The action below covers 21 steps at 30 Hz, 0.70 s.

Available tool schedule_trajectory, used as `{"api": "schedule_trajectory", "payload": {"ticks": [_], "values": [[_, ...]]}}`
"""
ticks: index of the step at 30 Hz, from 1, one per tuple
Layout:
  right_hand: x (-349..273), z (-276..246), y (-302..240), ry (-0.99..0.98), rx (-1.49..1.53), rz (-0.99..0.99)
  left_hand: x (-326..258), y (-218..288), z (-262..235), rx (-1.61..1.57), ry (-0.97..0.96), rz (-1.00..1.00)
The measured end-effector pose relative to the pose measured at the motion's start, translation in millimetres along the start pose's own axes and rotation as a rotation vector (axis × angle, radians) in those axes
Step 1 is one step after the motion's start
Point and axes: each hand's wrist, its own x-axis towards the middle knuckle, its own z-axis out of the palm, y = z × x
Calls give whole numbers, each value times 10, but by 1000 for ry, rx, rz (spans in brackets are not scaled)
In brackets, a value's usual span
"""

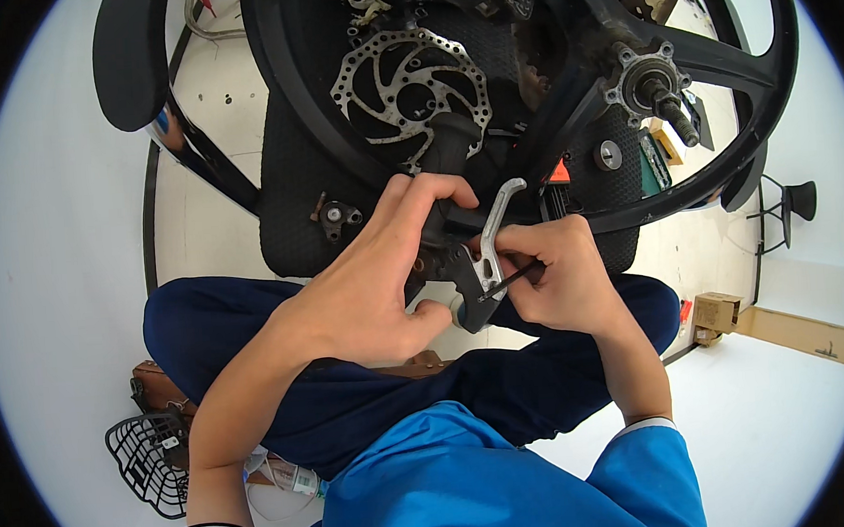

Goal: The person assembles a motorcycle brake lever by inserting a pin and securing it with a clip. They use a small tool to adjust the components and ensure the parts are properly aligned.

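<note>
A black handlebar grip [451, 144] with a brake lever [499, 228] on it is in front of me, above my knees. My left hand [376, 295] is closed round the grip, its thumb reaching toward the black lever housing [472, 294]. The lever blade is silver and curves up to a rounded tip. Close by on the right, my right hand [558, 270] pinches a thin dark rod [512, 282] that runs against the lever housing. I cannot make out whether it is a hex key or a cable. My right fingertips are partly hidden behind the lever.
A black seat [289, 228] bears a brake disc [412, 95], a small black metal part [335, 217] and a round silver part [609, 155]. A spoked black wheel [646, 213] with its hub [648, 87] leans at the right. A wire basket [149, 464] and cardboard box [717, 311] are on the floor.
</note>
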Motion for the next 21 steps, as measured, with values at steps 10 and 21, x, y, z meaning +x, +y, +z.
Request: {"api": "schedule_trajectory", "payload": {"ticks": [10, 21], "values": [[54, -116, 56, -159, 547, 254, 44, -87, 18, -371, -12, -5], [50, 88, -87, 9, 679, 174, 46, 12, -1, -904, 67, -301]]}}
